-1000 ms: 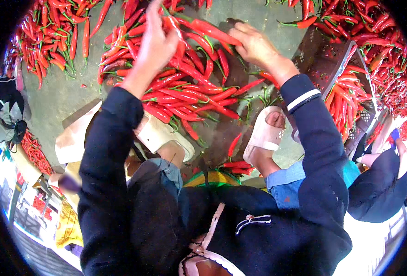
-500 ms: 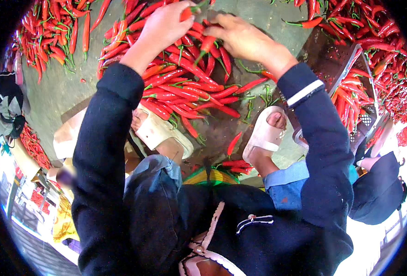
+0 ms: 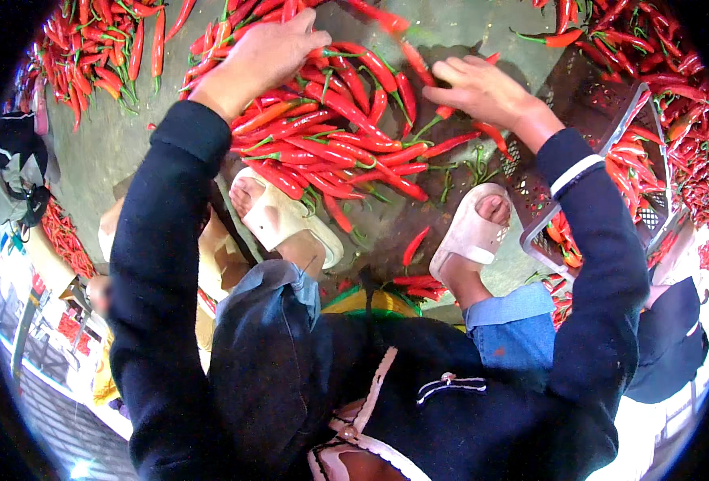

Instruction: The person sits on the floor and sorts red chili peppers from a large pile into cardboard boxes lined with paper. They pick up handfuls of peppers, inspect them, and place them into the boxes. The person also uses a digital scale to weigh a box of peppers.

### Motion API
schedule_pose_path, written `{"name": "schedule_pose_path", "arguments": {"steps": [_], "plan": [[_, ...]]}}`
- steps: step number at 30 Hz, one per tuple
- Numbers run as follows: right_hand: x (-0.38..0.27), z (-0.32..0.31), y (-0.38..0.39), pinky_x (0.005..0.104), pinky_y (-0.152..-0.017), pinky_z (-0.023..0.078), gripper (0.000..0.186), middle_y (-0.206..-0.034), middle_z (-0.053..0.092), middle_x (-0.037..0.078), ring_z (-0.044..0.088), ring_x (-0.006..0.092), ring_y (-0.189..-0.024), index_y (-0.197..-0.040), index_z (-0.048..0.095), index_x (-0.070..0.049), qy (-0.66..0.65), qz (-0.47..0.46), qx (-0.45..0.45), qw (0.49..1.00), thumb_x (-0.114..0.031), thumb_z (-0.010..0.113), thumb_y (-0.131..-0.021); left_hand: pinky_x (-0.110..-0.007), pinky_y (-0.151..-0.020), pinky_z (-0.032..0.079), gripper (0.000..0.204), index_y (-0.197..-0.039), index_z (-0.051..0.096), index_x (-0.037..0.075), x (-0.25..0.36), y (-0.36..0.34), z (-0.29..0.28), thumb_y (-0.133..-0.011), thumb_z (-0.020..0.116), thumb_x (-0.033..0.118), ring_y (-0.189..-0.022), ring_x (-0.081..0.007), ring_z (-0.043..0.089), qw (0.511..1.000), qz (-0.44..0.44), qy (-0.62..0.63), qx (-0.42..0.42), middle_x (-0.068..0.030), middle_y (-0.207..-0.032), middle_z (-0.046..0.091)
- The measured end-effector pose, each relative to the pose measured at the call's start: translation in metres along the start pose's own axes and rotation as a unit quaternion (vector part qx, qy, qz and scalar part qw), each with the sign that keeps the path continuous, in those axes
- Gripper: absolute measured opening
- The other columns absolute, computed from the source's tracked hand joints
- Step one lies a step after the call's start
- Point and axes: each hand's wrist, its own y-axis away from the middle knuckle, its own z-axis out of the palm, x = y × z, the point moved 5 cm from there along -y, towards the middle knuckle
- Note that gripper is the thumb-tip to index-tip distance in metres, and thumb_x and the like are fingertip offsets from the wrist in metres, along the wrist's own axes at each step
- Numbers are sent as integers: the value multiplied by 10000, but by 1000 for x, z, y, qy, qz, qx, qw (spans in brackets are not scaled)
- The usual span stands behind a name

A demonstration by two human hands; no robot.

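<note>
A heap of glossy red chili peppers [image 3: 346, 152] lies on the floor in front of my feet. My left hand [image 3: 278, 52] is over its far left part, thumb stretched away from the fingers; some fingertips are hidden behind the hand. To the right of the heap, my right hand [image 3: 483, 88] is closed on a red chili pepper [image 3: 445, 112], whose green stem points down and left. A motion-blurred chili pepper [image 3: 413, 60] is just left of the right hand's fingers, and a second blurred one [image 3: 382, 16] is farther up.
More chili peppers [image 3: 102, 52] are piled at the far left. On the right, a plastic crate [image 3: 543, 232] stands beside a large pepper heap [image 3: 683, 120]. My white sandals [image 3: 286, 220] flank the near side of the heap. Loose green stems [image 3: 479, 168] lie beside it.
My left hand has moved left and down, away from the pepper it held. My right hand has moved right and down with a chili pepper. Blurred peppers now show between the hands.
</note>
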Motion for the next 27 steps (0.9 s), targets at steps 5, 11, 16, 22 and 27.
{"name": "schedule_pose_path", "arguments": {"steps": [5,11,16,22,27], "plan": [[-2,-20,-11,330,-677,477,204,-952,492,76,511,227,-860,-899,537,-79,-17,-5,37,999,-95,533,-696,-363,-748,467,355,-995,498,87,7,0,-44,-679,650,147,-847,-294,556,984,2,129,120,-77,-962,523],[25,2,-11,353,-754,465,330,-983,507,88,506,281,-924,-1044,537,-66,9,90,22,996,-40,535,-715,-371,-657,475,315,-963,535,101,64,12,9,-659,615,124,-792,-257,572,995,88,43,-14,-87,-832,564],[37,-39,-8,359,-744,462,238,-1006,509,114,505,293,-930,-979,535,-52,19,116,142,983,-80,549,-743,-336,-616,467,332,-1007,523,147,91,39,31,-677,546,118,-712,-209,536,987,151,31,47,-42,-779,496],[61,-35,-1,355,-778,389,410,-1026,420,135,413,287,-969,-1082,491,-26,129,164,47,977,-47,638,-700,-384,-603,478,312,-1027,515,125,83,52,24,-727,597,142,-751,-311,599,936,-156,303,86,-112,-808,589],[35,-8,-56,422,-723,490,236,-926,574,165,575,360,-845,-934,522,-38,-147,265,147,942,-196,561,-763,-444,-682,480,516,-981,397,-40,86,39,38,-736,666,325,-793,-380,601,848,-435,302,-29,-248,-805,601]]}}
